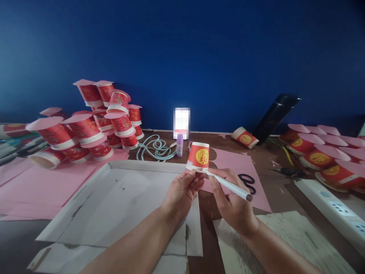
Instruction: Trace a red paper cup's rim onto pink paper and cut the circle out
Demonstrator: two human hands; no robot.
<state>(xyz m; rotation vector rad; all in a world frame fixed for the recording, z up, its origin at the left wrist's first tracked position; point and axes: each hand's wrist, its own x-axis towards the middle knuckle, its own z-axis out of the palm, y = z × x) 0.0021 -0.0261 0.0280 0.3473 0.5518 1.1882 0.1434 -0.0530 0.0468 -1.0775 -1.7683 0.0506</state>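
My left hand (182,190) is closed, with thumb and fingertips pinching a small pale piece (200,171) that bears brown marks; I cannot make out exactly what it is. My right hand (232,201) grips a white marker pen (229,185) with a brown end, its tip touching or very near that piece. Right behind the fingertips stands a red paper cup (199,155) with a yellow emblem, mouth down. Whether the left fingers touch its rim cannot be told. Under my left forearm lies a white cardboard tray (114,213).
Stacked red cups with pink paper tops (94,121) stand left, more (325,152) at right. Pink sheets (51,186), scissors (247,183), a purple glue stick (179,146), a coiled cable (156,148), a tipped cup (245,137), a leaning black bottle (275,118) and a power strip (327,205) lie around.
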